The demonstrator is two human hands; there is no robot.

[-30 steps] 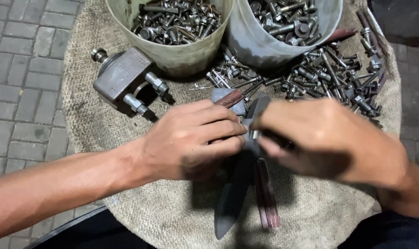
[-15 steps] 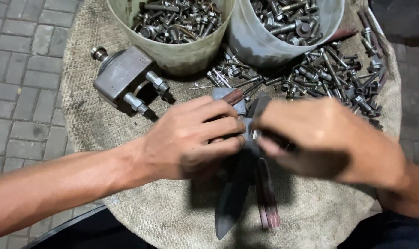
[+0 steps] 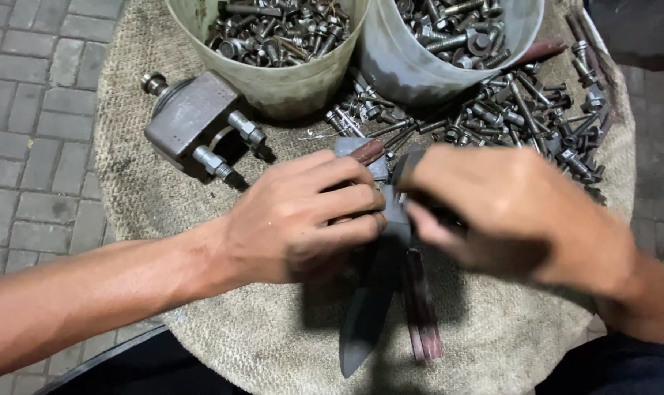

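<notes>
Lying far left on the burlap-covered round table (image 3: 200, 344): a grey metal block (image 3: 189, 117) with threaded fittings sticking out of it, well apart from both hands. Standing at the far edge: two pale buckets, the left bucket (image 3: 273, 77) and the right bucket (image 3: 412, 69), both filled with bolts and nuts. Reaching in from the near left: the left hand (image 3: 303, 216), fingers curled shut around a small grey metal part (image 3: 390, 212) at the table's middle, next to a reddish-brown tool handle (image 3: 367, 151). Pointing nearward from under the hands: a dark flat blade (image 3: 365, 314) and a reddish handle (image 3: 423, 307), side by side. Meeting it from the right: the right hand (image 3: 507, 212), blurred, fingers bent and pinching the same part. Scattered far right: loose bolts (image 3: 537, 117).
</notes>
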